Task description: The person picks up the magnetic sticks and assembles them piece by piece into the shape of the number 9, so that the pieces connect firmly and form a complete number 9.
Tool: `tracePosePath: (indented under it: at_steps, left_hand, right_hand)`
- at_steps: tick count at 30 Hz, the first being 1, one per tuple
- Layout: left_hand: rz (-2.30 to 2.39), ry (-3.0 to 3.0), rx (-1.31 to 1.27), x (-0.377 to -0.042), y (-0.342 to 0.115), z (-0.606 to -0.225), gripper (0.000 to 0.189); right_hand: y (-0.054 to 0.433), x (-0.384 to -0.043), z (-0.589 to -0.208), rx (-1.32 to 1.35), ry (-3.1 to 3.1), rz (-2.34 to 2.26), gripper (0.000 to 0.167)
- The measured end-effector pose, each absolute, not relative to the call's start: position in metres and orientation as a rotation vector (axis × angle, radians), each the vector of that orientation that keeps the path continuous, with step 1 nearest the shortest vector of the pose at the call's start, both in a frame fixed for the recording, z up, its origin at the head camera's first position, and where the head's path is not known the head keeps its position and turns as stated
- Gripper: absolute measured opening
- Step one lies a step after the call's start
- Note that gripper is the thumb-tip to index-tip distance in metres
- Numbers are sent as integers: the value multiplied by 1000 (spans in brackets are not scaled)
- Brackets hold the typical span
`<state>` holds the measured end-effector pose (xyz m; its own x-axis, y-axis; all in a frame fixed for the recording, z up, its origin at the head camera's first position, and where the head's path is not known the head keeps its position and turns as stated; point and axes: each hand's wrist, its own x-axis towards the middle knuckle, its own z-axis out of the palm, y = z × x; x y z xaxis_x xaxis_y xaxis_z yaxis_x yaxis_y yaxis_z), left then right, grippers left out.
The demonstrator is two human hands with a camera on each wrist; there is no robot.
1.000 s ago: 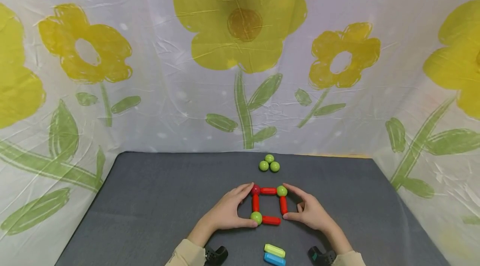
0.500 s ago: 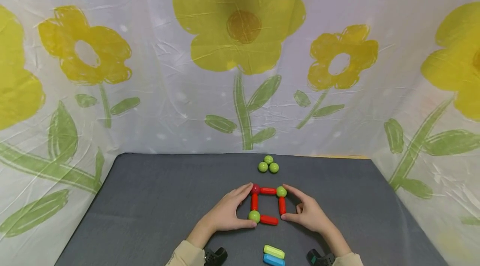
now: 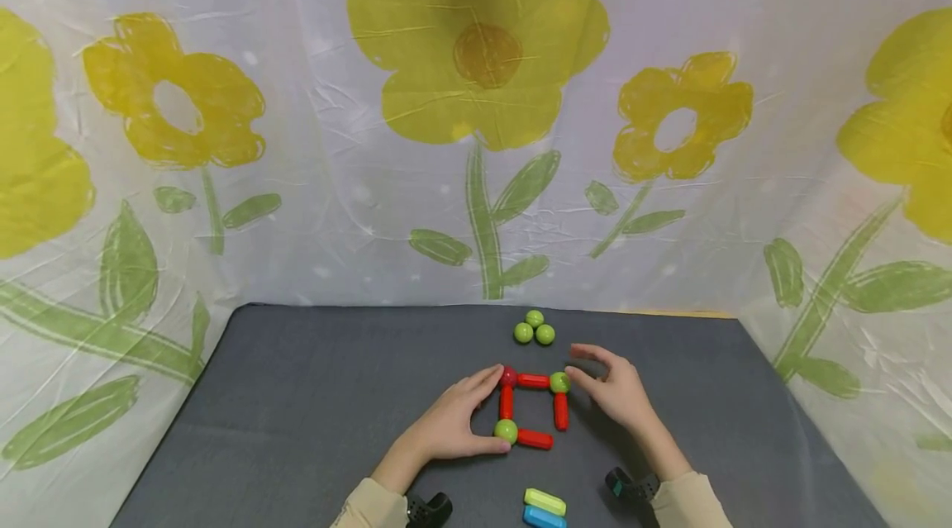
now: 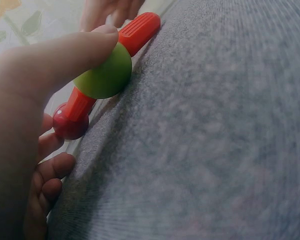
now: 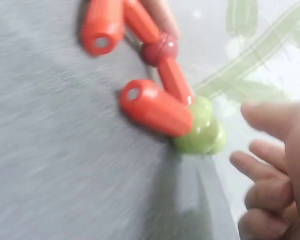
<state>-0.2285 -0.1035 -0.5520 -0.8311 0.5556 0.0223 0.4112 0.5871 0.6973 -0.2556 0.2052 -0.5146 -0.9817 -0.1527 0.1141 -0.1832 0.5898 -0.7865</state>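
Observation:
On the dark table lies a square-shaped frame of red magnetic rods and balls, its near right corner lacking a ball. My left hand (image 3: 449, 420) grips its left side, thumb on the near green ball (image 3: 506, 431) and fingertips at the red ball (image 3: 508, 377). From that green ball a red rod (image 3: 535, 439) points right. My right hand (image 3: 617, 392) is just right of the far green ball (image 3: 559, 382), fingers spread and holding nothing. A red rod (image 3: 561, 412) runs from this ball toward me; in the right wrist view the rod (image 5: 157, 110) shows a bare metal tip.
Three green balls (image 3: 524, 333) sit clustered behind the frame. In front of it, a yellow-green rod (image 3: 545, 501) and a blue rod (image 3: 545, 516) lie side by side. A flower-printed curtain (image 3: 327, 181) hangs along the table's back edge.
My right hand has let go of the frame's right side, moving away from me and slightly right, fingers now off the rod. My left hand keeps its hold.

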Motion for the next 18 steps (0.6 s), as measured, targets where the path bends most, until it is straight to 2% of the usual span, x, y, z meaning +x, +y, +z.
tracePosePath:
  at_steps: [7,18]
  left_hand:
    - [1067,2617,815,-230,-104,-551,108]
    - [1062,2622,821,-230,-104,-554,108]
  right_hand:
    - [186,-283,-507,162,-2761,1307,51]
    - [165,-318,-510,135,-2861,1209,58]
